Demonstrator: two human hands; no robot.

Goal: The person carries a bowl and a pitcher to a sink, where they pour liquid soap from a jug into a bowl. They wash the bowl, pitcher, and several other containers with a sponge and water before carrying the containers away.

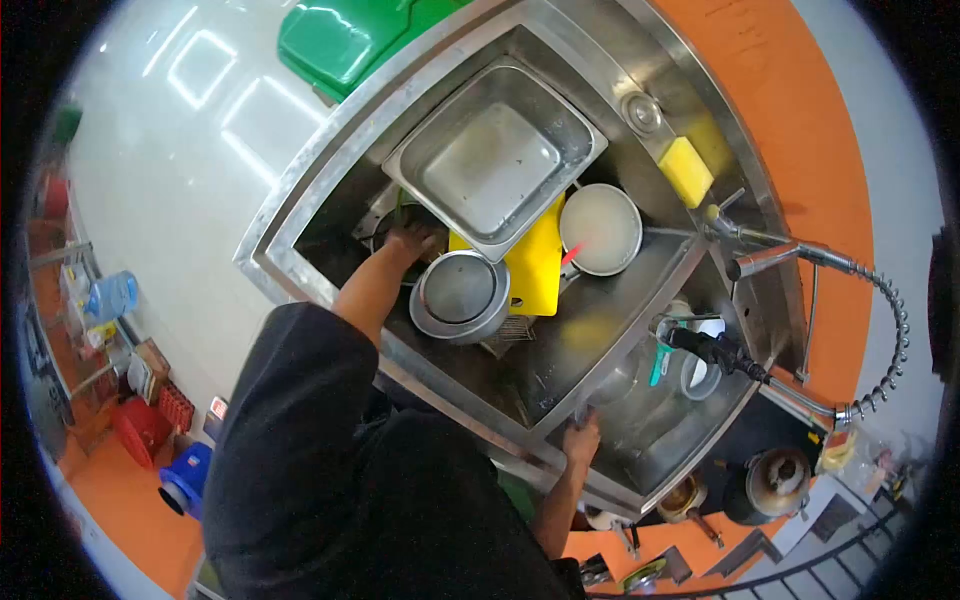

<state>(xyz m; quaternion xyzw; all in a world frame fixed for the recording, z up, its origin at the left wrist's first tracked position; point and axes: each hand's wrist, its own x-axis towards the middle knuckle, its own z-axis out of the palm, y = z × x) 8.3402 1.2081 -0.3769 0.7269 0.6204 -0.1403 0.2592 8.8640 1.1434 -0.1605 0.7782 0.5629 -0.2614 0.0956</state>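
My left hand (412,243) reaches down into a dark round vessel (383,236) at the left of the larger sink basin; its fingertips are blurred and hidden. Beside it sits a round metal pot (461,294). A large steel pan (495,160) rests above, partly over a yellow board (540,262). Near the board is a white round pot (601,228) with cloudy liquid and a red handle sticking out. My right hand (582,440) is closed at the near edge of the smaller basin, round something small and shiny that I cannot make out.
A hose faucet (705,347) hangs over the smaller basin (640,425), which holds a clear cup (700,378) and a teal-handled utensil (660,363). A yellow sponge (686,172) lies on the far ledge. A green bin (345,45) stands beyond the sink.
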